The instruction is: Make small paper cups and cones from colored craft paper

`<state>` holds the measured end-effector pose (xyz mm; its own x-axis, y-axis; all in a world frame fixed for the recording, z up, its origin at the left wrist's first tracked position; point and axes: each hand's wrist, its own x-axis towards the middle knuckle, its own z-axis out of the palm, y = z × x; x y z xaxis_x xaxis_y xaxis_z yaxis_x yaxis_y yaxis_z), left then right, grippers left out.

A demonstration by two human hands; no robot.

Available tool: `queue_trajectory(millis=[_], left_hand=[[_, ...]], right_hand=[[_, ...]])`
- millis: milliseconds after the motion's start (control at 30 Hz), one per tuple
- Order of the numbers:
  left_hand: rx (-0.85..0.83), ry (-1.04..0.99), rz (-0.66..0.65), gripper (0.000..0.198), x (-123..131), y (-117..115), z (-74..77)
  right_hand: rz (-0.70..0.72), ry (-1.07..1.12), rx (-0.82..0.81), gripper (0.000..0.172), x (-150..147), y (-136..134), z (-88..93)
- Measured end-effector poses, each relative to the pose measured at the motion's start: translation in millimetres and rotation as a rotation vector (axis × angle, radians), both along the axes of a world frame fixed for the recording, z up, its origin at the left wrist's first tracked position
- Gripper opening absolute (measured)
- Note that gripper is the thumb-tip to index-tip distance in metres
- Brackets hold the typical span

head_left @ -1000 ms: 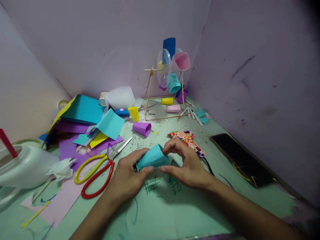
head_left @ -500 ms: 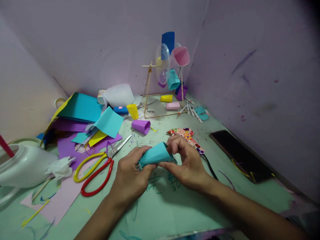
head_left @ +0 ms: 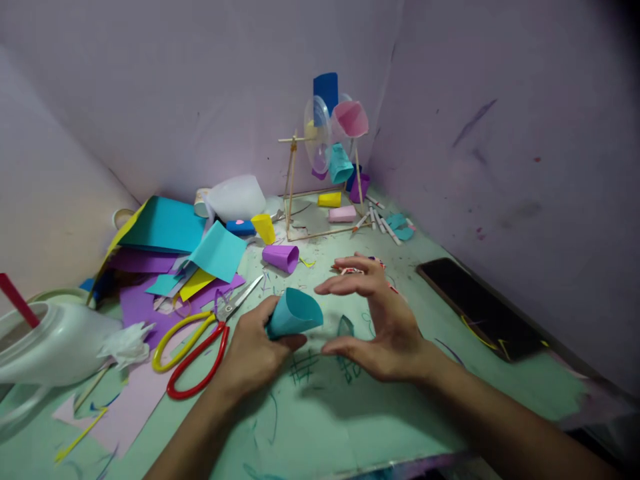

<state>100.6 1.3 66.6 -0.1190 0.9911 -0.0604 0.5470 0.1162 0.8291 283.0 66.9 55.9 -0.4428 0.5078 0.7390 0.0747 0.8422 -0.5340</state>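
A teal paper cup (head_left: 294,316) is held in my left hand (head_left: 257,347), its wide mouth tilted up and to the right. My right hand (head_left: 385,317) is apart from the cup, just right of it, with thumb and fingers spread and nothing between them. Beneath it on the table lies a small dark teal or grey piece (head_left: 345,326) that I cannot make out. Behind my right hand, a flower-patterned tool (head_left: 377,261) is mostly hidden. Scissors (head_left: 220,320) with yellow and red handles lie left of my left hand. A purple paper cup (head_left: 281,258) rests on its side beyond.
At the back stands a stick frame (head_left: 291,180) carrying clear discs and coloured paper cups. Coloured paper sheets (head_left: 163,223) are heaped at left, near a white jug (head_left: 65,340). Several markers (head_left: 383,220) lie back right, and a black phone (head_left: 475,307) lies at right.
My right hand has let go of the teal cup and opened beside it. The cup's mouth has turned more upward in my left hand. The whole view has shifted slightly.
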Motion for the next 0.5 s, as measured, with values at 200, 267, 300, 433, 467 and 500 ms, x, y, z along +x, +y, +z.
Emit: queue_trajectory(millis=[200, 267, 300, 433, 467, 500], left_hand=[[-0.089, -0.188, -0.121, 0.019, -2.7, 2.7, 2.8], [-0.123, -0.217, -0.161, 0.023, -1.2, 2.6, 2.1], [-0.145, -0.236, -0.185, 0.024, -0.6, 2.6, 1.6], [-0.195, -0.291, -0.286, 0.022, 0.7, 2.4, 0.2], [-0.202, -0.285, -0.307, 0.021, 1.2, 2.3, 0.4], [-0.211, -0.274, -0.325, 0.02, 1.8, 2.1, 0.8]], right_hand=[[0.094, -0.095, 0.118, 0.025, 7.1, 11.7, 5.0], [0.115, -0.127, 0.162, 0.025, 5.6, 11.8, 4.6], [0.128, -0.14, 0.178, 0.024, 4.7, 11.4, 4.2], [0.206, -0.146, 0.174, 0.013, 1.0, 8.3, 1.8], [0.233, -0.132, 0.155, 0.009, 0.1, 7.2, 1.0], [0.257, -0.115, 0.136, 0.005, -0.9, 6.1, 0.2]])
